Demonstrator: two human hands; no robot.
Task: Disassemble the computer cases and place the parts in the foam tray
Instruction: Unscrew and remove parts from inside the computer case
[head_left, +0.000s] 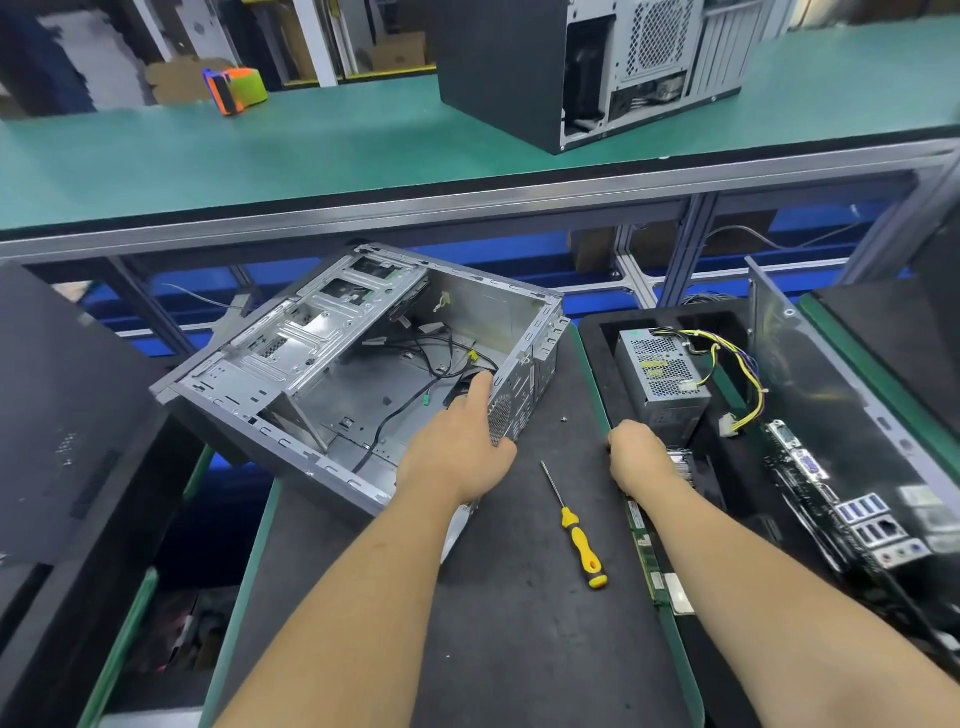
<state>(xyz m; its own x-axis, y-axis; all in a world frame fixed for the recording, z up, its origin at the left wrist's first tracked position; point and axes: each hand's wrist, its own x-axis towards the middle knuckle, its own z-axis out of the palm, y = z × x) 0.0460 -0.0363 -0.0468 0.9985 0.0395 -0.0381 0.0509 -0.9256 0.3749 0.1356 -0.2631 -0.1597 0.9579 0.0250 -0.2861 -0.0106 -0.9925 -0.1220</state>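
Note:
An open silver computer case (332, 358) lies on its side on the dark mat, overhanging the mat's left edge, with loose black cables inside. My left hand (457, 447) rests on the case's rear wall, its fingers reaching over the edge to a black part inside. My right hand (636, 452) is curled at the left rim of the black foam tray (595, 332); what it holds is hidden. In the tray sit a grey power supply (662, 379) with yellow wires and a motherboard (831, 493).
A yellow-handled screwdriver (576, 535) lies on the mat between my arms, and a small screw (563, 419) beside the case. A second, closed case (571, 67) stands on the green shelf behind, with a tape dispenser (236, 89). Black panels stand left and right.

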